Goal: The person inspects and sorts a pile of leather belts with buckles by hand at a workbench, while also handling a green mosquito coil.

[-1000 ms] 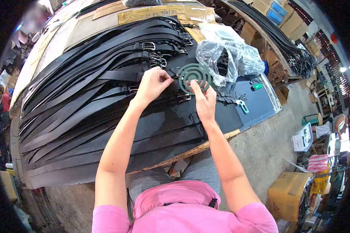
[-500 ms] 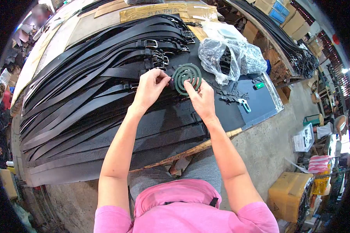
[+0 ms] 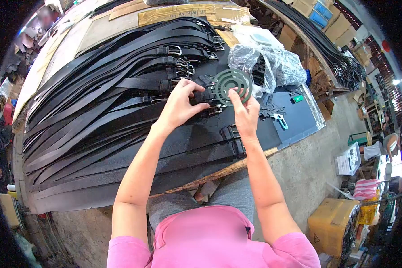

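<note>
head | right hand (image 3: 244, 112) fingers pinch green spiral coil (image 3: 231, 86) | left hand (image 3: 179, 107) fingers grip black leather belt (image 3: 204, 96)

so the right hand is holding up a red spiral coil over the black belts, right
Not quite: the spiral coil is dark green, not red. The head view shows the right hand holding it up over the black belts, as you said.

— What can't you make out?
— The right hand (image 3: 244, 114) covers the green coil's (image 3: 231, 85) lower edge; the left hand (image 3: 179, 106) hides the belt end in its grip.
— And the plastic bag (image 3: 272, 67)?
— Its dark contents are unclear.
</note>
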`<act>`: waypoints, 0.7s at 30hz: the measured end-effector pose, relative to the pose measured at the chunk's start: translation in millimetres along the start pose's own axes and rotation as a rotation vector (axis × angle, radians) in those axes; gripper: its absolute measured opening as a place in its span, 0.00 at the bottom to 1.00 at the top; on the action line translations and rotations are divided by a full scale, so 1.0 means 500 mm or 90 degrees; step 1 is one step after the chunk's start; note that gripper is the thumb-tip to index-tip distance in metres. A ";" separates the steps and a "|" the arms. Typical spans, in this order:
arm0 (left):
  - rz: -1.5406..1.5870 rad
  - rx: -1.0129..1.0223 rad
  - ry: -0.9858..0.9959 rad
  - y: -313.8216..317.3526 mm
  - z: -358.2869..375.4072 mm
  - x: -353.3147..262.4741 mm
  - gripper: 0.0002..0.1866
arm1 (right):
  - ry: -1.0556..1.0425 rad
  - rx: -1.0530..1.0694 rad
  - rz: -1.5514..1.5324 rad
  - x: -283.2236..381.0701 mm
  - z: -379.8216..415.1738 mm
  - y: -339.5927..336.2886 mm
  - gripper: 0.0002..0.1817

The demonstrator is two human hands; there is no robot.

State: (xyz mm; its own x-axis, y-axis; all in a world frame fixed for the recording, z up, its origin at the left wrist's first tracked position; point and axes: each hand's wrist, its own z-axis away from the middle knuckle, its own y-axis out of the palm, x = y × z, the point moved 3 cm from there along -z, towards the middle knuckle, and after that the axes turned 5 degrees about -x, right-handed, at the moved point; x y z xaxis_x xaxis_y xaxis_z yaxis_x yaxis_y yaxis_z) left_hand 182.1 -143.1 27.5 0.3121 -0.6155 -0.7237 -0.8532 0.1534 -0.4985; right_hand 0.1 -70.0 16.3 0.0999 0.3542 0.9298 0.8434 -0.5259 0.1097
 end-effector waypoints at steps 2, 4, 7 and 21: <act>-0.074 -0.060 0.037 0.023 0.005 0.001 0.20 | -0.006 -0.016 -0.007 -0.003 -0.002 -0.012 0.06; -0.128 -0.107 0.031 0.039 0.007 -0.002 0.18 | -0.003 -0.014 0.005 -0.008 -0.001 -0.020 0.06; -0.201 -0.175 0.047 0.053 0.011 -0.025 0.13 | 0.010 -0.009 0.003 -0.014 0.004 -0.027 0.06; -0.007 -0.145 -0.041 0.038 0.012 -0.013 0.06 | -0.128 0.076 0.182 0.013 0.029 -0.026 0.06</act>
State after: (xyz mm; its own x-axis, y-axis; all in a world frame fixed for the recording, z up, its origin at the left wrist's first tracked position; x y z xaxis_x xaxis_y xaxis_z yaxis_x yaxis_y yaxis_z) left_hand 166.2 -131.6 20.0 0.3425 -0.5642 -0.7512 -0.9192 -0.0359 -0.3921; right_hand -2.8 -49.7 16.0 0.4322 0.3577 0.8278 0.8209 -0.5361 -0.1968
